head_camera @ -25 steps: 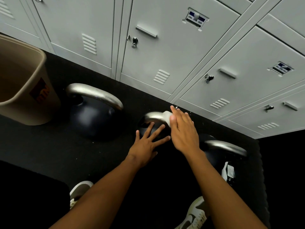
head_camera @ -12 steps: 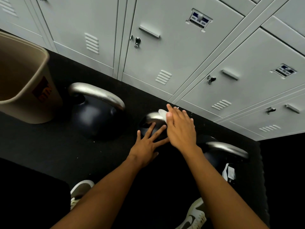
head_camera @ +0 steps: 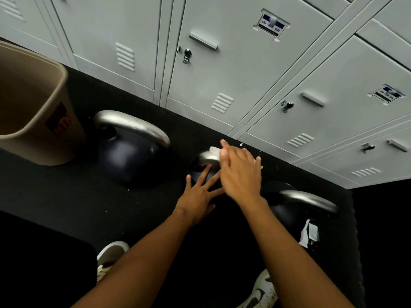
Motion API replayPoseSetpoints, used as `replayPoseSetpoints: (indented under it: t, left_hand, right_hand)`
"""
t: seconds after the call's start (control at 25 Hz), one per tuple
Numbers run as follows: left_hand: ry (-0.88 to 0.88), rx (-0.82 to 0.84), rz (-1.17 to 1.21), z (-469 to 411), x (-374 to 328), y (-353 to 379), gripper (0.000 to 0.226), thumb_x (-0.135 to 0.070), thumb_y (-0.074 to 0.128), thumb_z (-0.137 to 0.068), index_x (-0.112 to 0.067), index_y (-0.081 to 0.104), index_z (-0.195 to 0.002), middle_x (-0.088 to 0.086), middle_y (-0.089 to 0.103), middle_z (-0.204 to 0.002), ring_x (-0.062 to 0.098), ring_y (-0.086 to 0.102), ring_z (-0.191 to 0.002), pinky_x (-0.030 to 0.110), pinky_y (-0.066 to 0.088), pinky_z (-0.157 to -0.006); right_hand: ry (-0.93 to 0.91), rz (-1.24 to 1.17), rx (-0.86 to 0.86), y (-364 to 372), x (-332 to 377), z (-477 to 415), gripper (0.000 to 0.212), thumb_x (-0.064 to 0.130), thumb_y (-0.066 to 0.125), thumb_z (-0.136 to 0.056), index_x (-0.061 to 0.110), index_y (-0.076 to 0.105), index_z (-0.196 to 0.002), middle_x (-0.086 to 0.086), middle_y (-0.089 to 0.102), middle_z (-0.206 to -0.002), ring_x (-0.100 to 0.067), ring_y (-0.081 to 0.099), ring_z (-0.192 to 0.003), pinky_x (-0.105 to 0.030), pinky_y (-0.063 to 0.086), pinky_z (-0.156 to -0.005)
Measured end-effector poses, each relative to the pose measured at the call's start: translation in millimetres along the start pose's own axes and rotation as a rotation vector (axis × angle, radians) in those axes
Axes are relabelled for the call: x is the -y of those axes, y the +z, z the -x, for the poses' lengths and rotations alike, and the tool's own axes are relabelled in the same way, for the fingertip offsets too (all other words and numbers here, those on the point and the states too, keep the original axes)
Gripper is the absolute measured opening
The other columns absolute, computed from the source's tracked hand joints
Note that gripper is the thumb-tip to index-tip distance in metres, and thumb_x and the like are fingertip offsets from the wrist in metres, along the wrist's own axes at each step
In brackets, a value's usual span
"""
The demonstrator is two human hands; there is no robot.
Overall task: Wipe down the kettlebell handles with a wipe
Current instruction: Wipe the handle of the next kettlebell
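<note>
Three dark kettlebells with silver handles stand on the black floor. The large left kettlebell is untouched. On the middle kettlebell, my left hand rests flat with fingers spread over the dark ball. My right hand lies over its silver handle, pressing a white wipe against it; only a corner of the wipe shows beyond my fingertips. The right kettlebell's handle sits just right of my right wrist.
A beige bin stands at the left. Grey lockers run along the back, close behind the kettlebells. My two shoes show at the bottom. A white tag hangs by the right kettlebell.
My right hand has slid the wipe a little leftward and up along the middle handle. The left hand stays planted on the ball.
</note>
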State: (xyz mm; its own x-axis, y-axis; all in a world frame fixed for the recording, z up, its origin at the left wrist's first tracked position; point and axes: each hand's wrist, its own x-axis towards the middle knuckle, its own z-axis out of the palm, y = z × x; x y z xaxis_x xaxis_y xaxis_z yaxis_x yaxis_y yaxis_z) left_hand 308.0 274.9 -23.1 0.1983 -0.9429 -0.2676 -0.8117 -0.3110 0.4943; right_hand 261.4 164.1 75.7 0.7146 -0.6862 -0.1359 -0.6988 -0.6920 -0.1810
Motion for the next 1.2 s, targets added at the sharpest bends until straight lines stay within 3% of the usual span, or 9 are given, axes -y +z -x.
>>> replayPoseSetpoints:
  t: [0.2, 0.36, 0.4, 0.48, 0.56, 0.72, 0.88, 1.04, 1.2]
  left_hand:
    - [-0.042, 0.016, -0.011, -2, -2, 3, 0.069, -0.038, 0.049, -0.101, -0.040, 0.009, -0.156, -0.005, -0.009, -0.166, 0.027, -0.022, -0.149, 0.070, 0.002, -0.116]
    - [-0.012, -0.014, -0.028, -1, 0, 3, 0.081, -0.035, 0.055, -0.098, -0.051, -0.004, -0.152, -0.009, -0.022, -0.163, 0.027, -0.033, -0.145, 0.071, 0.002, -0.112]
    - [-0.008, -0.015, -0.027, 0, 0, 4, 0.082, -0.034, 0.056, -0.098, -0.052, -0.004, -0.152, -0.010, -0.024, -0.162, 0.026, -0.036, -0.144, 0.072, 0.002, -0.111]
    - [-0.004, -0.016, -0.030, -1, 1, 4, 0.077, -0.036, 0.055, -0.098, -0.049, 0.002, -0.153, -0.011, -0.025, -0.162, 0.025, -0.040, -0.141, 0.073, 0.004, -0.112]
    - [-0.010, -0.008, -0.025, -2, 1, 5, 0.073, -0.039, 0.053, -0.100, -0.045, 0.006, -0.154, -0.012, -0.026, -0.161, 0.023, -0.043, -0.138, 0.073, 0.007, -0.113]
    - [-0.010, -0.019, -0.033, -3, 2, 7, 0.088, -0.037, 0.056, -0.098, -0.056, -0.016, -0.145, -0.015, -0.039, -0.155, 0.025, -0.040, -0.141, 0.074, 0.005, -0.112]
    - [0.015, -0.023, -0.025, -2, 3, 5, 0.087, -0.037, 0.056, -0.097, -0.056, -0.013, -0.147, -0.017, -0.044, -0.151, 0.026, -0.038, -0.143, 0.073, 0.004, -0.110]
    - [-0.008, 0.014, 0.001, 0, 2, 3, 0.071, -0.037, 0.052, -0.100, -0.046, 0.007, -0.154, -0.011, -0.027, -0.159, 0.025, -0.035, -0.140, 0.073, 0.006, -0.114]
    - [0.003, 0.011, -0.019, -1, 3, 1, 0.086, -0.038, 0.053, -0.099, -0.059, -0.019, -0.141, -0.015, -0.039, -0.153, 0.025, -0.039, -0.141, 0.073, 0.003, -0.113]
  right_hand:
    - [-0.261, 0.073, -0.071, 11, -14, 47, 0.051, 0.044, 0.021, -0.106, 0.042, 0.015, -0.157, 0.012, 0.004, -0.166, -0.014, -0.010, -0.153, -0.049, 0.000, -0.123]
    - [-0.055, -0.421, -0.145, -1, -17, 31, 0.048, 0.042, 0.035, -0.106, 0.045, 0.024, -0.153, 0.018, 0.036, -0.155, 0.015, 0.008, -0.144, -0.040, 0.002, -0.124]
    - [0.044, -0.463, -0.189, -2, -11, 23, 0.048, 0.041, 0.037, -0.105, 0.043, 0.028, -0.152, 0.019, 0.042, -0.151, 0.014, 0.016, -0.143, -0.037, 0.006, -0.122]
    - [0.200, -0.410, -0.225, 1, 6, 14, 0.042, 0.038, 0.039, -0.104, 0.031, 0.045, -0.145, 0.011, 0.041, -0.153, -0.014, 0.024, -0.149, -0.041, 0.017, -0.120]
    - [0.200, -0.253, -0.226, 10, 11, 18, 0.043, 0.036, 0.035, -0.104, 0.023, 0.053, -0.140, 0.002, 0.039, -0.154, -0.026, 0.021, -0.150, -0.044, 0.015, -0.122]
    - [0.108, -0.043, -0.223, 16, -23, 31, 0.055, 0.042, 0.020, -0.101, 0.027, 0.038, -0.152, 0.001, 0.037, -0.157, -0.020, 0.017, -0.152, -0.041, -0.005, -0.122]
    - [0.204, -0.102, -0.142, 7, -16, -3, 0.055, 0.044, 0.019, -0.103, 0.022, 0.056, -0.138, -0.003, 0.057, -0.139, -0.022, 0.041, -0.138, -0.046, 0.013, -0.123]
    - [-0.135, 0.066, -0.155, 11, -2, 19, 0.049, 0.035, 0.024, -0.106, 0.023, 0.037, -0.152, 0.001, 0.046, -0.148, -0.019, 0.033, -0.143, -0.043, 0.012, -0.124]
    - [-0.158, 0.008, -0.094, 4, -42, 24, 0.052, 0.039, 0.022, -0.105, 0.027, 0.028, -0.155, 0.004, 0.035, -0.156, -0.017, 0.025, -0.147, -0.042, 0.013, -0.124]
